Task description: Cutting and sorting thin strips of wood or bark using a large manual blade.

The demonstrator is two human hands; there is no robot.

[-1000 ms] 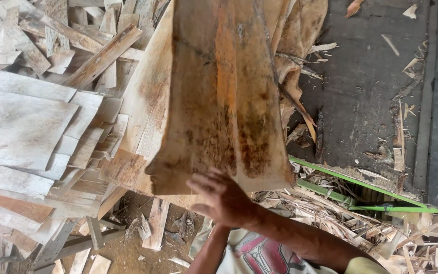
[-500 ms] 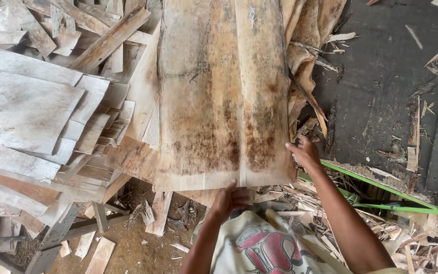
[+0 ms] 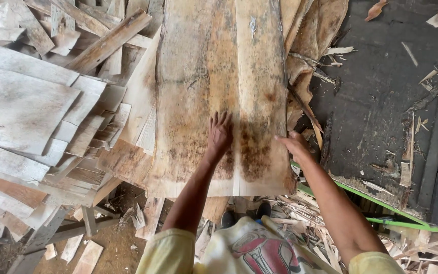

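Observation:
A large thin wood veneer sheet [image 3: 214,76], pale with brown and dark stains, lies lengthwise on a stack of similar sheets in front of me. My left hand [image 3: 219,133] rests flat on its near middle, fingers spread. My right hand [image 3: 293,144] touches the sheet's right edge near the front corner, fingers curled on the edge.
Grey weathered veneer sheets [image 3: 21,106] and loose wooden strips [image 3: 107,40] pile up at left. Torn bark-like veneer pieces [image 3: 315,35] hang at the stack's right. A dark floor [image 3: 386,81] with scraps lies right, a green bar [image 3: 381,205] at lower right, and wood offcuts below.
The veneer sheet has come down flat onto the stack. My left hand moved from its near edge up onto its surface; my right hand came in and stays at the right edge.

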